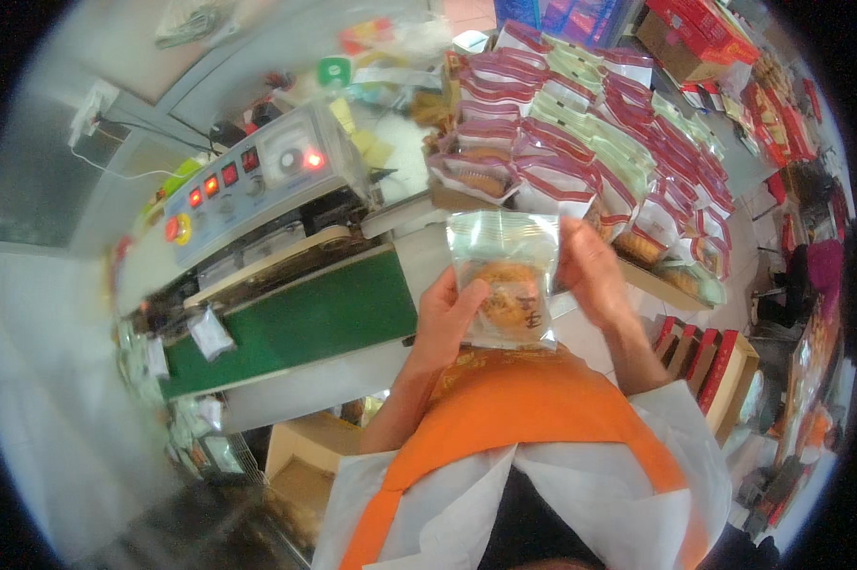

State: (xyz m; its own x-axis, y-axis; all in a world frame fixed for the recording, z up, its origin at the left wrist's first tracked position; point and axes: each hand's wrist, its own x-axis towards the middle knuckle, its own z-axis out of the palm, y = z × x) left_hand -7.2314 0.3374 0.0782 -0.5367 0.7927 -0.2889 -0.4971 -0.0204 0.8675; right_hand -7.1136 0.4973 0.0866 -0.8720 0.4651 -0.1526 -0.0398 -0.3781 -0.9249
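I hold a clear plastic pouch (506,275) with a round golden pastry inside, in front of my chest. My left hand (444,318) grips the pouch's lower left side with the thumb over the front. My right hand (588,271) pinches its upper right edge. The pouch's top looks open and unsealed. To its left runs the green conveyor belt (295,328) of a band sealing machine (257,185), with a small packet (208,332) lying on the belt.
Behind the pouch lies a big heap of red-and-clear pastry packets (580,142) on trays. Red boxes (699,356) stand on edge at right. A cardboard box (300,456) sits below the machine. My orange apron (533,408) fills the lower middle.
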